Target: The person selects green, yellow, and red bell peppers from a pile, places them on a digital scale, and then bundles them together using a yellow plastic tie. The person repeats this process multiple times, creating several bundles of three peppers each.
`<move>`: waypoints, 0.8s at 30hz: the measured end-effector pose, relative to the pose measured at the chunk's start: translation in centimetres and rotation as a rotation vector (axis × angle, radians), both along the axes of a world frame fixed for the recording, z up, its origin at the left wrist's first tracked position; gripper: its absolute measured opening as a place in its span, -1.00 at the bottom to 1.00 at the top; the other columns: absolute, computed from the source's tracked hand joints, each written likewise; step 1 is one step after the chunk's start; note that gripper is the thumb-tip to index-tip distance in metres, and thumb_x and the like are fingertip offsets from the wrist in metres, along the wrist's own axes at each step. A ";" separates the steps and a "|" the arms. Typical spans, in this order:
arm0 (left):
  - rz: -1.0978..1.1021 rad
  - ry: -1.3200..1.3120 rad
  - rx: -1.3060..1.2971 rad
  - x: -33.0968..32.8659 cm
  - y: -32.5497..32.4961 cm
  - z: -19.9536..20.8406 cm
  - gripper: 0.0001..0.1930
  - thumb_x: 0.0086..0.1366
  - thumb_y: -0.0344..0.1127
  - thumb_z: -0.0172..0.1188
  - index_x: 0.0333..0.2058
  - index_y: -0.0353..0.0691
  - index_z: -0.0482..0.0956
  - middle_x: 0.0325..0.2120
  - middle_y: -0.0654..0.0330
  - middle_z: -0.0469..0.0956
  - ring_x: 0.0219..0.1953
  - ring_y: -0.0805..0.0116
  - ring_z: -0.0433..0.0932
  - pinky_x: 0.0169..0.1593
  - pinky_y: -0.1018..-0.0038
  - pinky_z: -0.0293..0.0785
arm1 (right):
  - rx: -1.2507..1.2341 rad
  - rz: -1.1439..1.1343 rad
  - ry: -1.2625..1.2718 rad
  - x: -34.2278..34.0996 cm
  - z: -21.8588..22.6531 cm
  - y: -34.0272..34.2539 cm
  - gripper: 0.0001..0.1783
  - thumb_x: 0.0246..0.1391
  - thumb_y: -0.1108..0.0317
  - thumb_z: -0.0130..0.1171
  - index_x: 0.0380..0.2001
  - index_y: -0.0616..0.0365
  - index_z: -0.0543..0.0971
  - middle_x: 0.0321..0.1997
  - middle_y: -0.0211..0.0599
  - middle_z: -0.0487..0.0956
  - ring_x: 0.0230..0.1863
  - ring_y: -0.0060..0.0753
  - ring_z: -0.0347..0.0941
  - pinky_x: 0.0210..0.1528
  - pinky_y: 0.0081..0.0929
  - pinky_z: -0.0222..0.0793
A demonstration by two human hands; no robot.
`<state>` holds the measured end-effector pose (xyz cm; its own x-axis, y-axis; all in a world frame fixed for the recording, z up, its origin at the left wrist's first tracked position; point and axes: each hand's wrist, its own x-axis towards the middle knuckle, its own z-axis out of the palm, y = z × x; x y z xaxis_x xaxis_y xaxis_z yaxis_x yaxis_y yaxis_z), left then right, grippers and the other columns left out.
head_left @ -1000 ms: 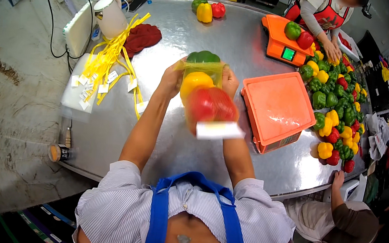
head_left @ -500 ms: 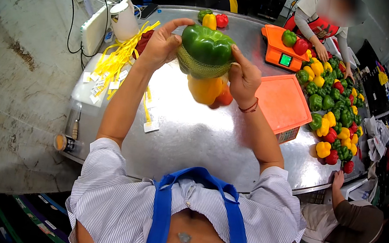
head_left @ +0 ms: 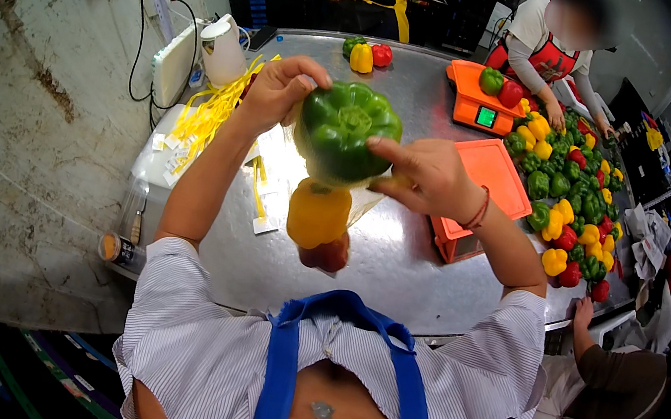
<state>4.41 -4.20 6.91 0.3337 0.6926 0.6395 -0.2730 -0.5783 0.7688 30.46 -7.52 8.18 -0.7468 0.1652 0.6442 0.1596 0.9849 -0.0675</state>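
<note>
A fine mesh bag (head_left: pixel 360 204) hangs in front of me over the table. In it a green bell pepper (head_left: pixel 350 118) sits at the top with its stem end facing me, a yellow bell pepper (head_left: pixel 319 214) beneath it and a red bell pepper (head_left: pixel 324 254) at the bottom. At the upper left of the green pepper, my left hand (head_left: pixel 279 93) pinches the bag's edge. My right hand (head_left: pixel 433 176) grips the mesh on the other side, its index finger pressed against the green pepper.
An orange scale (head_left: pixel 477 109) bears two peppers, beside a big pepper heap (head_left: pixel 567 189) where a co-worker (head_left: pixel 542 59) reaches in. An orange box (head_left: pixel 492 179) stands near my right arm. Yellow mesh strips with white tags (head_left: pixel 212 117) lie left. Three peppers (head_left: pixel 362 59) sit at the far edge.
The green pepper has tipped so its stem end shows. The bag hangs lower and nearer me, with the yellow and red peppers further down. My right hand has shifted down and right.
</note>
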 end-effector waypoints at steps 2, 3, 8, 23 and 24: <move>0.006 0.110 0.079 0.0 -0.8 0.4 -0.73 0.19 -0.16 0.07 -0.41 -0.28 0.51 -0.58 0.36 0.49 -0.62 0.68 0.37 -0.58 0.73 0.24 | -0.045 0.081 -0.059 -0.2 0.3 -1.2 -0.47 -0.32 0.33 0.30 -0.14 0.09 0.44 -0.69 -0.37 0.36 -0.67 -0.36 0.32 -0.63 -0.48 0.20; -0.003 0.256 0.104 0.2 -1.5 0.9 -0.77 0.16 -0.21 0.11 -0.44 -0.28 0.51 -0.61 0.34 0.48 -0.63 0.65 0.36 -0.57 0.70 0.25 | -0.026 0.122 -0.081 -0.2 0.3 -1.6 -0.48 -0.31 0.32 0.29 -0.16 0.10 0.44 -0.69 -0.38 0.35 -0.66 -0.37 0.32 -0.62 -0.48 0.21; -0.033 0.794 0.169 1.7 -5.3 2.5 -0.87 -0.03 -0.38 0.26 -0.56 -0.29 0.51 -0.74 0.21 0.45 -0.69 0.49 0.40 -0.56 0.60 0.29 | -0.028 0.158 -0.357 0.3 -0.8 -2.0 -0.80 -0.27 0.35 0.24 -0.48 0.11 0.49 -0.66 -0.37 0.36 -0.61 -0.32 0.34 -0.58 -0.44 0.23; 0.429 0.280 0.495 5.0 -6.5 2.4 -0.85 0.11 -0.34 0.15 -0.57 -0.27 0.48 -0.75 0.34 0.42 -0.71 0.65 0.33 -0.64 0.68 0.23 | -0.489 -0.014 0.031 -2.9 2.0 -1.2 -0.71 -0.19 0.43 0.22 -0.38 0.19 0.36 -0.67 -0.32 0.29 -0.67 -0.47 0.17 -0.59 -0.55 0.14; 0.456 0.241 0.608 5.5 -6.5 2.3 -0.85 0.11 -0.34 0.16 -0.57 -0.27 0.48 -0.73 0.33 0.44 -0.70 0.64 0.36 -0.63 0.67 0.25 | -0.572 0.028 -0.007 -3.4 2.1 -1.4 -0.70 -0.18 0.42 0.22 -0.37 0.19 0.35 -0.69 -0.31 0.27 -0.68 -0.47 0.16 -0.60 -0.55 0.13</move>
<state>9.91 -10.72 9.22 0.2785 0.3467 0.8957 0.2251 -0.9302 0.2901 27.10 -8.88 10.26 -0.7598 0.4665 0.4530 0.1366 0.7956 -0.5902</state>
